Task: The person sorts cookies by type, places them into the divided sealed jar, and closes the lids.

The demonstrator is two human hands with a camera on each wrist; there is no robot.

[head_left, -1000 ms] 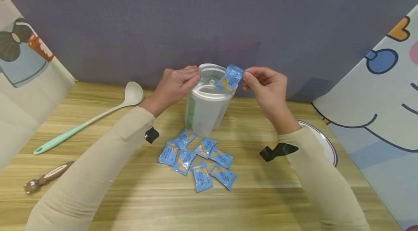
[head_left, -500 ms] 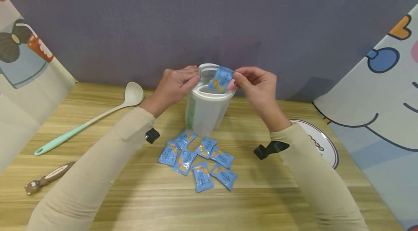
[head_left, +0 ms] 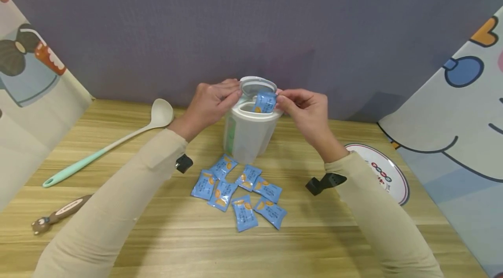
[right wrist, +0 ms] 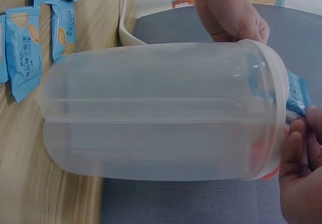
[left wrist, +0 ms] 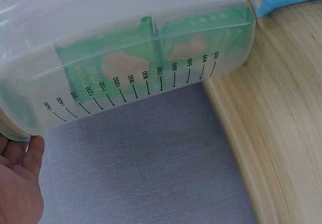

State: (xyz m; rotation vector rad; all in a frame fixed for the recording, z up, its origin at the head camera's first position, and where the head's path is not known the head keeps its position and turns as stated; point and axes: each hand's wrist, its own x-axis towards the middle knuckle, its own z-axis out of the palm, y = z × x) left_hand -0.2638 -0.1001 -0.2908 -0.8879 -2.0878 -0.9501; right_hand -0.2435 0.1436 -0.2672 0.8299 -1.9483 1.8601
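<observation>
A tall translucent container (head_left: 249,136) with a white lid rim (head_left: 255,115) stands upright at the table's back, one lid flap (head_left: 257,81) raised. My left hand (head_left: 214,101) grips the left side of its top. With thumb and fingers, my right hand (head_left: 308,110) pinches a blue snack packet (head_left: 265,102) partly inside the lid opening. In the left wrist view, green packets (left wrist: 121,60) show through the wall beside a printed scale. The near compartment (right wrist: 151,110) in the right wrist view shows no packets. Several more blue packets (head_left: 244,212) lie before the container.
To the left lies a ladle (head_left: 108,147) with a mint handle. A brown bear-shaped item (head_left: 59,214) is partly covered by the left sleeve. On the right sits a white round plate (head_left: 387,173), overlapped by the right forearm. A grey panel (head_left: 251,20) stands behind the container.
My right hand has moved left and down, bringing the blue packet from above the rim partly into the opening. My left hand has stayed at the container's top.
</observation>
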